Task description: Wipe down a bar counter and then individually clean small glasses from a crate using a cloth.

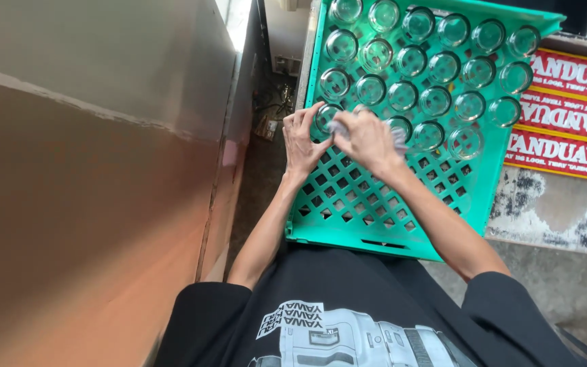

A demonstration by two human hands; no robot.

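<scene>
A green plastic crate (375, 211) with a lattice bottom lies in front of me, holding several clear drinking glasses (412, 61) in rows at its far end. My left hand (301, 139) grips a glass (325, 117) at the near left of the rows, fingers around its rim. My right hand (368, 139) presses a small pale cloth (340, 126) against that same glass. The near half of the crate holds no glasses.
A tall brown panel (90, 183) rises close on my left. A narrow dark gap with cables (266, 115) runs between it and the crate. To the right, red printed signs (568, 129) lie on a worn concrete surface (558, 217).
</scene>
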